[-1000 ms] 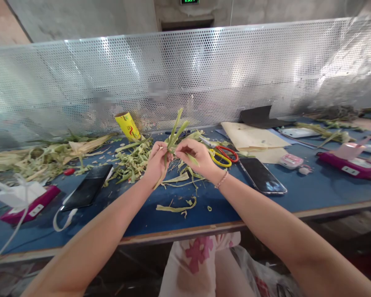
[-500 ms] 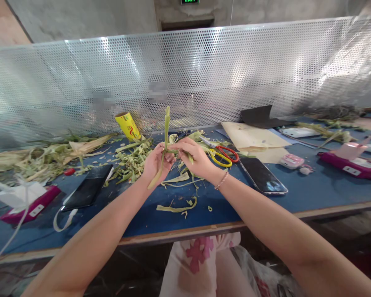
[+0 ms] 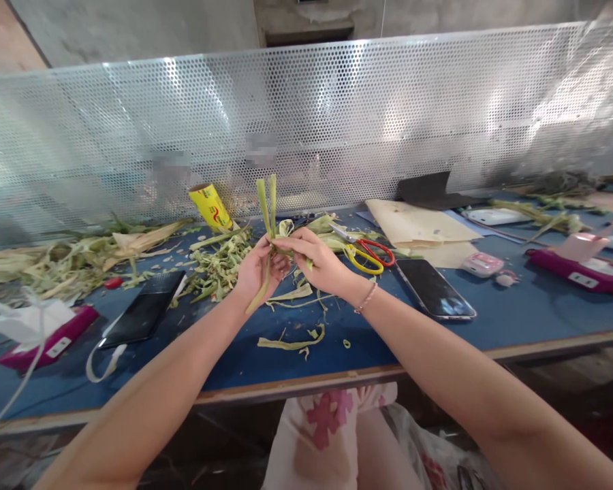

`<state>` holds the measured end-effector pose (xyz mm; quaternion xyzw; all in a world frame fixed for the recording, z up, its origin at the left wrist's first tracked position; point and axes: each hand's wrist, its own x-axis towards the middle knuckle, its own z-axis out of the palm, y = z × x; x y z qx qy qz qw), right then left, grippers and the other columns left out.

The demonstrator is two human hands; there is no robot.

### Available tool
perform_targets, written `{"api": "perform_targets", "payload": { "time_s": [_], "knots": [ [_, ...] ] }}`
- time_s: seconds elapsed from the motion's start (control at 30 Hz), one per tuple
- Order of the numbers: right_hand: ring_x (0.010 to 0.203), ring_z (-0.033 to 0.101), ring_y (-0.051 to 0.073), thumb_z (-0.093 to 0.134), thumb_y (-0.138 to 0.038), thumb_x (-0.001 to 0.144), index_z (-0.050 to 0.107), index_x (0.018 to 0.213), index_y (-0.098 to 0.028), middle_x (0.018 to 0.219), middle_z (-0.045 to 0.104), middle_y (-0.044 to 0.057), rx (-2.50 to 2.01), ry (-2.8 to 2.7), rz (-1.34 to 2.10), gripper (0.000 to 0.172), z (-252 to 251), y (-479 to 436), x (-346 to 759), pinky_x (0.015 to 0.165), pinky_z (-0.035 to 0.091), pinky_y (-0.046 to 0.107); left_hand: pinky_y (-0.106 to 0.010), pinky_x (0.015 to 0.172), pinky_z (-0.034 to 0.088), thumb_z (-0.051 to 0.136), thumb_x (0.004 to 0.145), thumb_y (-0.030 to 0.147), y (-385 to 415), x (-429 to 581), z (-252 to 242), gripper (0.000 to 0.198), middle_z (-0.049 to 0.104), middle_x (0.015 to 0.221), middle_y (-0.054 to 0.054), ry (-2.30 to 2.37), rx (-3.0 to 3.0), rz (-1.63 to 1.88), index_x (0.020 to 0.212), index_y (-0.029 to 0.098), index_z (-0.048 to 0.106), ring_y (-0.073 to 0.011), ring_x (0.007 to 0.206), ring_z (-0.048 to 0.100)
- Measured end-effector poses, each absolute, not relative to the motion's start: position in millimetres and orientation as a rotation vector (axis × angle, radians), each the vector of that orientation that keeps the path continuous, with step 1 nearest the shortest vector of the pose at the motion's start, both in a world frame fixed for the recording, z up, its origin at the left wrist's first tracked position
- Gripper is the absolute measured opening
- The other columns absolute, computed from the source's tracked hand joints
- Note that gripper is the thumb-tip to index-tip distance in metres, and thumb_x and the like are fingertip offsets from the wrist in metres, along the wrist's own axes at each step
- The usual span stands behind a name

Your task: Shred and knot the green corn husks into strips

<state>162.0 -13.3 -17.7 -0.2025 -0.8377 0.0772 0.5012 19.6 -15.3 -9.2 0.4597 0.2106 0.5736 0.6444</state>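
Pale green leaf strips point(image 3: 263, 204), which look like corn husk, are pinched between my two hands above the middle of the table. Two ends stand upright over the fingers, and one tail hangs down along the left palm. My left hand point(image 3: 255, 271) is closed on the strips from the left. From the right, my right hand point(image 3: 317, 257) presses its thumb and fingers on the same crossing; the fingers hide how the strips are joined there. Behind and left of the hands lies a heap of short green knotted pieces point(image 3: 219, 265). Loose strips point(image 3: 291, 344) are scattered below the hands.
Scissors with red and yellow handles point(image 3: 370, 253) and a phone point(image 3: 434, 289) lie to the right. A dark phone point(image 3: 146, 309) with a white cable, a yellow tube point(image 3: 212, 207) and husk piles point(image 3: 82, 265) are left. A perforated metal screen point(image 3: 306, 129) runs behind the table.
Two strip ends now stand apart above my fingers, where one upright end showed before. My right hand has shifted slightly left, closer to the left hand.
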Motion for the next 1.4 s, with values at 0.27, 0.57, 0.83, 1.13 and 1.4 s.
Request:
{"api": "perform_targets", "payload": {
  "time_s": [0.27, 0.57, 0.83, 1.13, 1.4],
  "knots": [
    [0.090, 0.047, 0.015, 0.033, 0.004, 0.072, 0.045, 0.123, -0.024, 0.094, 0.044, 0.006, -0.511, -2.135, 0.187, 0.058, -18.2, -15.1, 163.1, 0.084, 0.047, 0.037, -0.023, 0.049, 0.031, 0.046, 0.067, 0.012, -15.3, 23.2, -12.5, 0.008, 0.040, 0.056, 0.004, 0.628, 1.243, 1.412, 0.064, 0.018, 0.043, -0.0073, 0.047, 0.035],
    [0.088, 0.047, 0.014, 0.033, 0.005, 0.069, 0.048, 0.118, -0.023, 0.092, 0.043, 0.005, -0.480, -2.131, 0.219, 0.058, -17.6, -15.8, 163.4, 0.080, 0.048, 0.033, -0.024, 0.051, 0.034, 0.043, 0.079, 0.025, -16.1, 24.9, -10.7, 0.017, 0.048, 0.059, 0.001, 0.556, 1.012, 1.454, 0.067, 0.018, 0.052, -0.0088, 0.049, 0.040],
    [0.078, 0.049, 0.013, 0.039, -0.001, 0.072, 0.057, 0.097, -0.018, 0.081, 0.047, 0.003, -0.567, -1.968, 0.291, 0.035, -14.0, -13.8, 162.1, 0.071, 0.046, 0.030, -0.024, 0.050, 0.032, 0.043, 0.081, 0.027, -4.1, 23.2, -16.5, 0.021, 0.051, 0.062, 0.001, 0.588, 1.143, 1.504, 0.065, 0.018, 0.053, -0.0086, 0.048, 0.036],
    [0.094, 0.048, 0.019, 0.042, -0.034, 0.083, 0.052, 0.104, -0.021, 0.099, 0.046, 0.008, -0.535, -1.771, 0.014, 0.026, -4.6, -29.5, 173.4, 0.083, 0.045, 0.041, -0.026, 0.057, 0.033, 0.038, 0.084, 0.032, -2.2, 8.7, -19.2, 0.025, 0.046, 0.058, 0.001, 1.249, 1.849, 1.524, 0.073, 0.019, 0.056, -0.0124, 0.056, 0.044],
    [0.104, 0.047, 0.019, 0.040, -0.011, 0.081, 0.044, 0.120, -0.022, 0.108, 0.048, 0.010, -0.511, -1.973, -0.120, 0.041, -8.0, -27.8, 160.2, 0.089, 0.046, 0.039, -0.030, 0.070, 0.039, 0.039, 0.080, 0.029, -0.5, 11.7, -22.5, 0.019, 0.054, 0.071, -0.001, 1.038, 2.035, 1.471, 0.074, 0.018, 0.052, -0.0162, 0.072, 0.051]
  ]
}}
